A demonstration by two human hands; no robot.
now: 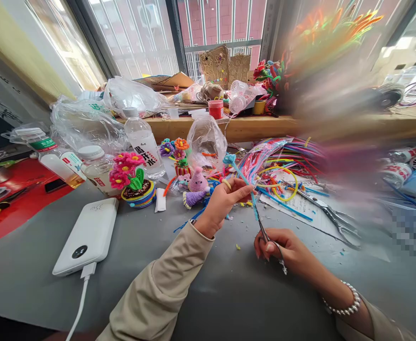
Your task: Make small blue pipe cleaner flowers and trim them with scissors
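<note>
Blue pipe cleaner [238,171], light and bendy, pinched in left hand [225,201].
Right hand [286,251] clasps metal tool [264,234] at its 5 o'clock end; probably best gripped there.

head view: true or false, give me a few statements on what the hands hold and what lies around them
1. The left hand pinches a blue pipe cleaner. True.
2. The right hand holds a pencil. False: it holds a thin metal tool at the pipe cleaner's lower end.
3. The white power bank has a cable plugged in. True.
4. The flower pot carries blue blooms. False: they are pink.
5. The scissors stand upright in a cup. False: they lie flat on the table, right of the hands.
</note>
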